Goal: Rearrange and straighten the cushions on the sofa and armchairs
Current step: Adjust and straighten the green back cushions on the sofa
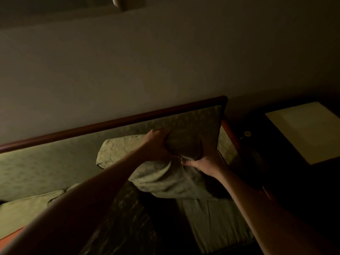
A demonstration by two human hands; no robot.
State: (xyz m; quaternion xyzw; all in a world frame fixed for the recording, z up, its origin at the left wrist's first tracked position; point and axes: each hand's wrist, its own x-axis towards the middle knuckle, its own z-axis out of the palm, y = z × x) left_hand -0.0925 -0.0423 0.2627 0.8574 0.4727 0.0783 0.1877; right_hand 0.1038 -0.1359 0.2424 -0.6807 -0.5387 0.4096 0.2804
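In dim light a green patterned sofa (42, 168) with a dark wooden top rail runs along the wall. A green cushion (158, 175) lies tilted against the backrest near the sofa's right end. My left hand (156, 142) grips a folded, darker part of that cushion from the left and above. My right hand (204, 162) holds the same fold from below on the right. Another green cushion (22, 208) lies on the seat at the lower left. A dark cushion (125, 221) lies across the seat under my left forearm.
A pale wall (165, 61) rises behind the sofa. To the right of the sofa's wooden arm (230, 133) stands a dark side table with a pale rectangular top (305, 131). A small round pale object (247, 133) sits in the dark gap between them.
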